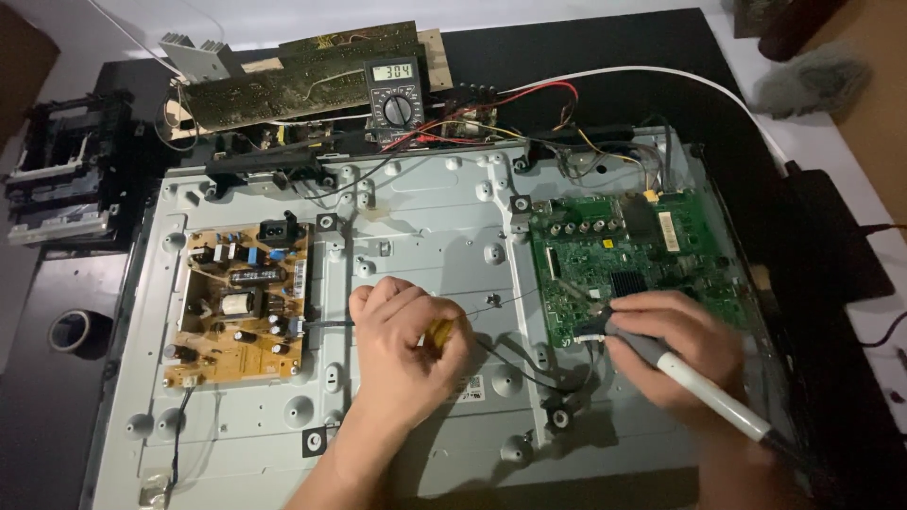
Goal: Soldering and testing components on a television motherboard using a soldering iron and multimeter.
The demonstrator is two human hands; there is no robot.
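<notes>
head view, looking down on the opened back of a flat screen set lying on a dark table [586, 57].

our left hand [406, 349], centre of frame, is closed in a fist around a yellow-handled tool [439, 332]; only a bit of the handle shows, the tip is hidden. it sits over the bare metal back panel [425, 227], just beside thin black wires [510, 364] running toward the lower middle.

our right hand [675, 345], right of centre, is wrapped tight around a grey and white pen-shaped tool [704, 392]. its tip rests at the lower left edge of the green circuit board [633, 264], right half of the panel. whether it is a soldering iron or a probe we cannot tell.

left half of the panel: a tan power board [241, 302] in place, cable plugged in at its bottom corner.

top centre: a multimeter [394, 94] switched on, display lit, red and black leads [529, 99] trailing right, resting on older loose boards [283, 80]. left edge: a roll of black tape [71, 331] and a dark stripped assembly [61, 179].

progress, as we judge it: cover off, both boards exposed and mounted, meter out. work on the green board looks underway at one spot; nothing closed up yet.
</notes>
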